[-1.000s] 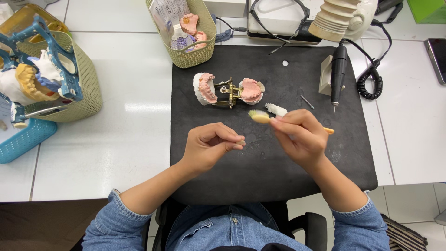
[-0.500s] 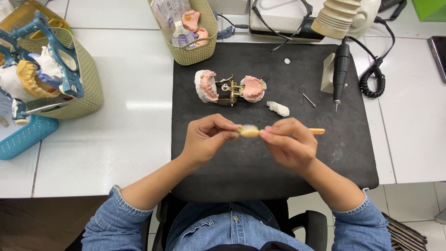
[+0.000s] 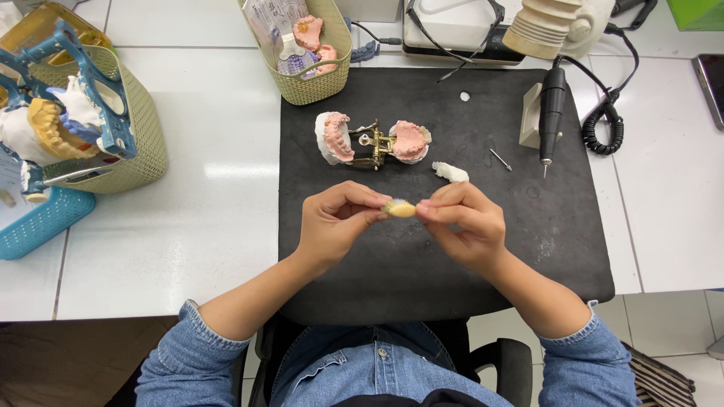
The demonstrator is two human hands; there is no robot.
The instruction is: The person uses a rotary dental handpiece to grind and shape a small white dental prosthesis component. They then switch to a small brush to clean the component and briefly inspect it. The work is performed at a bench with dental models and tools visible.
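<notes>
Far left of the left hand: a green basket (image 3: 143, 143) holding a blue-framed jaw model (image 3: 75, 113), with a blue basket (image 3: 41, 222) beside it on the white bench (image 3: 204, 226).
Left hand (image 3: 335, 222): pinched narrow, fingertips on the left end of a small pale yellow wax lump (image 3: 400, 208).
Wax lump: held between both hands, above the black mat (image 3: 422, 279), just in front of the person.
Right hand (image 3: 460, 222): fingers closed on the lump's right end.
Change: a second ago the right hand held the lump alone and the left was apart; now both hands meet on it and the orange stick no longer shows.
Meaning: likely shaping by fingers.
Beyond the hands: hinged pink denture casts (image 3: 373, 141); a white scrap (image 3: 450, 172).
Far right: black handpiece (image 3: 551, 113).
</notes>
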